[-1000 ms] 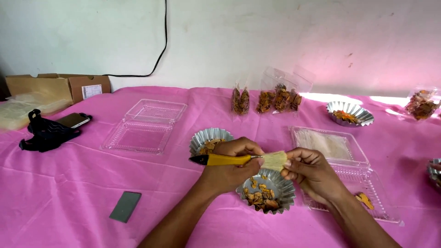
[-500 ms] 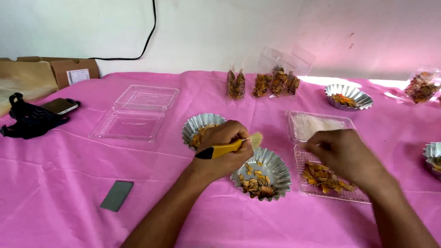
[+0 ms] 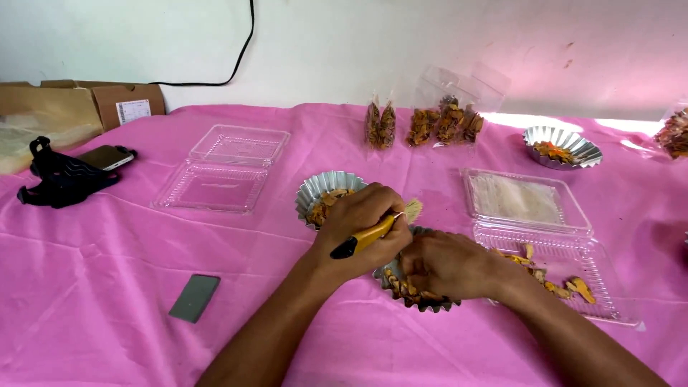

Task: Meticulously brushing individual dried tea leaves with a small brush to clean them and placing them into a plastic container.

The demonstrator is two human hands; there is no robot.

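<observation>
Centrally on the pink tabletop (image 3: 107, 287): fluted foil cup (image 3: 419, 295) of brown snack pieces, under both hands. Left hand (image 3: 362, 229) closed round a yellow-handled brush (image 3: 373, 235); right hand (image 3: 448, 265) cupping the rim (fingers hidden). Probably light, thin, easily dented; best held at the rim.

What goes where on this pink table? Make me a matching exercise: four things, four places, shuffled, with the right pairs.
Things:
1. yellow-handled brush
2. grey flat block
3. empty clear clamshell box
4. small clear bags of brown pieces

Places:
A. far edge, by the wall
B. in the left hand
C. near edge, left of the arms
D. left of the two nearest foil cups

Pairs: 1-B, 2-C, 3-D, 4-A
</observation>
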